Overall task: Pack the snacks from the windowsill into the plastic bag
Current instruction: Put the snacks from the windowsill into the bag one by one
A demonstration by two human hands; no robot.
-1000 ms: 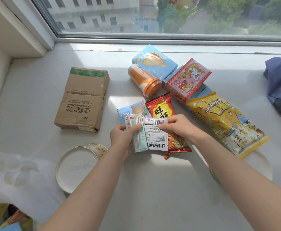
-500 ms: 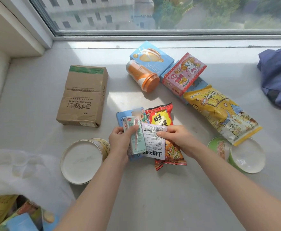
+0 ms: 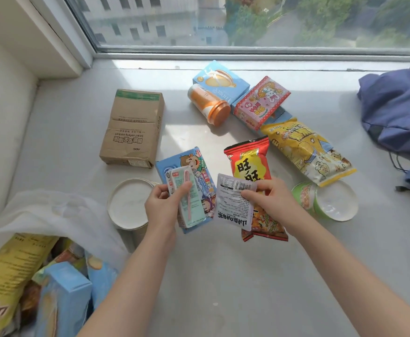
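I see my left hand [image 3: 161, 207] curled round a small green drink carton [image 3: 190, 198] and a blue box [image 3: 187, 164] behind it. My right hand [image 3: 269, 200] pinches a white packet [image 3: 234, 203] against a red bag [image 3: 250, 164]. A round tub [image 3: 128, 203] sits between my left hand and the plastic bag [image 3: 53, 212], low on the left. The windowsill [image 3: 223, 276] is grey.

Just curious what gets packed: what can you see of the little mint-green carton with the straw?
The mint-green carton looks like a small coated-paper drink box, apparently unopened, with a red logo near its top and a pink straw fixed slantwise down its face. The left hand grips it, thumb across the front, tilted. It lies against a larger blue cartoon-printed box held in the same grip.
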